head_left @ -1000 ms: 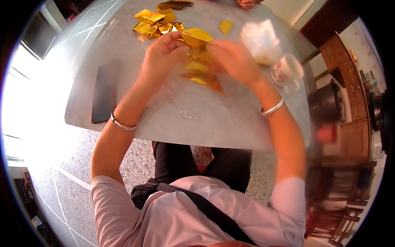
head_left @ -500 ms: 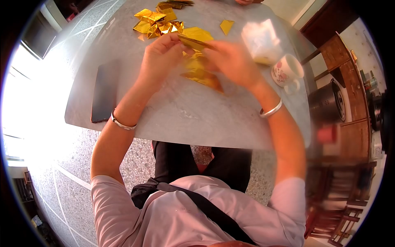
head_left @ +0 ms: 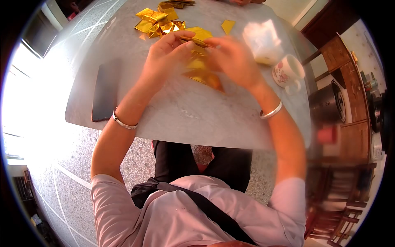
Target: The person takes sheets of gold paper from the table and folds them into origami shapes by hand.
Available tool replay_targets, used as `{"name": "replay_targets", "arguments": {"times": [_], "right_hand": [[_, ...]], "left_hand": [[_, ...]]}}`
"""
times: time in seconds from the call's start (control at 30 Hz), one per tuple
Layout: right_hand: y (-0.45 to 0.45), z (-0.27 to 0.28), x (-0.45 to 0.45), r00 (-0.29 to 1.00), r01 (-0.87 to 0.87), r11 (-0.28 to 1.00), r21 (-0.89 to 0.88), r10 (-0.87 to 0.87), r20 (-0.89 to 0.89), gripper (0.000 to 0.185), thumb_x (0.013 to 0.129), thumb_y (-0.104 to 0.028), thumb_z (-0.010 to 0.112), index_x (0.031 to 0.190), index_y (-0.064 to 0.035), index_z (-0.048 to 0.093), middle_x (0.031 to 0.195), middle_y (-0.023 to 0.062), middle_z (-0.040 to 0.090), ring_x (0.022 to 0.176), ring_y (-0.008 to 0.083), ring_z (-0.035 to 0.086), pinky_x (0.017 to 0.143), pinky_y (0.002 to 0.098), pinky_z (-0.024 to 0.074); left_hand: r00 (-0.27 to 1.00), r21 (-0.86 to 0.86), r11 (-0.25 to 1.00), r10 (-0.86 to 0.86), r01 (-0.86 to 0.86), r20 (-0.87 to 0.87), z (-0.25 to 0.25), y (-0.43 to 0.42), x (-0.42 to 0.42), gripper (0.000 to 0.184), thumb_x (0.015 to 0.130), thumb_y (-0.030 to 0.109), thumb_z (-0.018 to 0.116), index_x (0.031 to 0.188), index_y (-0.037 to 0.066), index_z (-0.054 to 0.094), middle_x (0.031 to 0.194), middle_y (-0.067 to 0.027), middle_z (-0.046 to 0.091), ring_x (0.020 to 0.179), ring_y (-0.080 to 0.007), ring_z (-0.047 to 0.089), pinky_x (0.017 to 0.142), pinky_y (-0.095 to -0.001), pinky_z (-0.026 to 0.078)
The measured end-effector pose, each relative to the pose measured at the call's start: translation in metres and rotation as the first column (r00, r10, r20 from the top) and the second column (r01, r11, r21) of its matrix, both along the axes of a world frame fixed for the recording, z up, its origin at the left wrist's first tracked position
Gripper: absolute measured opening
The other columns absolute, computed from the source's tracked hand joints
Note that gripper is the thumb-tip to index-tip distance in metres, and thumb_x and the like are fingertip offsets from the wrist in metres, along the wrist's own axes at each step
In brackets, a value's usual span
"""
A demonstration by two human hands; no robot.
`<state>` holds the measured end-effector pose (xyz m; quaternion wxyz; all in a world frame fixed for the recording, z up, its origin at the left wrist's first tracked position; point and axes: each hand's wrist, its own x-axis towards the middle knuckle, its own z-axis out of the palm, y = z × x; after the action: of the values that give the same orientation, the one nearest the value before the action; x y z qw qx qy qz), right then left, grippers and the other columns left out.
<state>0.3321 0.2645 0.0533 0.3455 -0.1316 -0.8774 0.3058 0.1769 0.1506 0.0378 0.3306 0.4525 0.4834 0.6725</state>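
Bench (head_left: 193, 119): smooth, grey-veined. A dark, flat rectangular slab (head_left: 105, 92) lies near its left edge. Toward the far edge: creased, glossy gold pieces (head_left: 158, 25), angular, heaped. Left hand (head_left: 162, 57): grip pinches one end of the folded gold strip (head_left: 196, 41), located between the hands, above loose gold sheets (head_left: 205, 78). Right hand (head_left: 234, 57): blurred; grip pinches the opposite end. Step in hand, as judged: two-handed shaping; the next move calls for light pressure and aligned layers. Right side: rounded, patterned cup (head_left: 284, 72).
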Motion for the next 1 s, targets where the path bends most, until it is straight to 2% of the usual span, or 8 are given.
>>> {"name": "replay_targets", "arguments": {"times": [0.17,0.33,0.53,0.63,0.73,0.77,0.83,1.0], "right_hand": [[0.002,-0.002,0.000,0.999,-0.029,0.999,-0.014,0.028,-0.021,0.024,0.087,-0.019,0.060,0.100,0.0012,0.065,0.089,0.0114,0.063,0.077,0.0188,0.060,0.069,0.0282,0.0484],[0.000,-0.002,0.001,0.999,-0.035,0.999,-0.042,0.033,-0.040,0.024,0.088,-0.017,0.057,0.100,0.0024,0.065,0.088,0.0107,0.063,0.077,0.0178,0.060,0.068,0.0282,0.0478],[-0.002,0.001,0.001,0.998,-0.038,0.976,-0.215,0.029,-0.049,0.024,0.089,-0.017,0.055,0.098,0.0050,0.063,0.082,0.0094,0.060,0.069,0.0136,0.056,0.060,0.0271,0.0445],[-0.004,0.000,-0.001,0.986,0.008,0.988,-0.151,-0.033,-0.166,0.027,0.092,-0.019,0.053,0.094,0.0055,0.062,0.079,0.0071,0.060,0.065,0.0104,0.054,0.055,0.0249,0.0425],[0.004,0.001,0.001,0.993,0.010,0.948,-0.319,-0.047,-0.109,0.029,0.094,-0.023,0.051,0.094,0.0043,0.063,0.079,0.0041,0.062,0.060,0.0087,0.053,0.053,0.0214,0.0418],[0.005,0.000,0.001,0.987,-0.002,0.933,-0.360,-0.056,-0.150,0.029,0.094,-0.023,0.051,0.095,0.0031,0.063,0.080,0.0035,0.062,0.059,0.0083,0.053,0.052,0.0206,0.0416],[0.006,0.001,0.001,0.970,-0.022,0.900,-0.434,-0.086,-0.229,0.029,0.095,-0.025,0.050,0.097,0.0006,0.062,0.081,0.0023,0.064,0.057,0.0076,0.054,0.051,0.0188,0.0410],[0.011,0.009,0.006,0.971,-0.058,0.840,-0.539,-0.077,-0.226,0.027,0.094,-0.027,0.051,0.101,-0.0022,0.060,0.082,0.0054,0.065,0.057,0.0069,0.057,0.050,0.0181,0.0408]], "left_hand": [[1.000,0.040,0.999,-0.003,0.003,-0.005,-0.004,0.003,-0.001,0.026,0.090,0.010,0.059,0.114,0.002,0.059,0.083,0.0016,0.058,0.076,-0.0051,0.050,0.071,-0.0204,0.043],[0.991,0.008,0.996,0.089,-0.089,-0.099,-0.002,0.002,0.001,0.025,0.089,0.009,0.059,0.113,0.001,0.060,0.081,0.0013,0.059,0.075,-0.0050,0.051,0.071,-0.0203,0.045],[0.960,-0.032,0.978,0.198,-0.208,-0.196,-0.003,0.003,0.000,0.022,0.089,0.007,0.057,0.110,-0.001,0.061,0.078,0.0010,0.060,0.069,-0.0054,0.052,0.067,-0.0201,0.045],[0.949,0.022,0.979,0.204,-0.205,-0.240,-0.010,0.005,-0.006,0.018,0.089,0.007,0.057,0.105,-0.002,0.062,0.078,0.0007,0.061,0.069,-0.0052,0.052,0.065,-0.0199,0.045],[0.950,0.054,0.980,0.198,-0.191,-0.241,-0.011,0.006,-0.009,0.015,0.089,0.008,0.058,0.099,-0.001,0.063,0.078,0.0003,0.062,0.068,-0.0047,0.051,0.062,-0.0196,0.043],[0.952,0.052,0.981,0.194,-0.187,-0.239,-0.010,0.005,-0.008,0.014,0.088,0.008,0.059,0.098,-0.001,0.063,0.078,0.0002,0.062,0.067,-0.0046,0.051,0.061,-0.0195,0.042],[0.944,0.006,0.981,0.187,-0.193,-0.273,-0.010,0.004,-0.009,0.014,0.088,0.011,0.060,0.096,0.000,0.063,0.078,0.0006,0.061,0.066,-0.0046,0.050,0.060,-0.0199,0.041],[0.941,-0.208,0.963,0.097,-0.172,-0.325,-0.011,0.004,-0.012,0.018,0.085,0.015,0.060,0.093,-0.001,0.062,0.075,0.0006,0.058,0.066,-0.0062,0.048,0.060,-0.0216,0.041]]}}
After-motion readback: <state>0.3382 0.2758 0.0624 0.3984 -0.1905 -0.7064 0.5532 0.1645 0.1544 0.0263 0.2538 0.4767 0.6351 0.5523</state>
